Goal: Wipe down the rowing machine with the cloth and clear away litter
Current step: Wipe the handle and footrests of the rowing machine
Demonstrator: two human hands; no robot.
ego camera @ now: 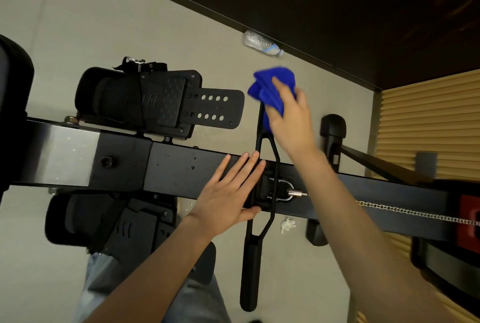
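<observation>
The black rowing machine rail (171,169) runs across the view, with two footrests (161,99) on its left part. Its black pull handle (262,208) lies crosswise over the rail. My left hand (231,192) rests flat on the rail, fingers straight, beside the handle's middle. My right hand (288,117) grips a folded blue cloth (270,88) around the far end of the handle. A crushed clear plastic bottle (262,43) lies on the floor by the dark wall. A crumpled white scrap (287,225) lies on the floor near the rail.
A metal chain (415,213) runs from the handle to the right along the rail. A rail support foot (333,130) stands on the far side. Slatted wood panelling (428,120) fills the right. My legs in jeans (104,283) are below the rail.
</observation>
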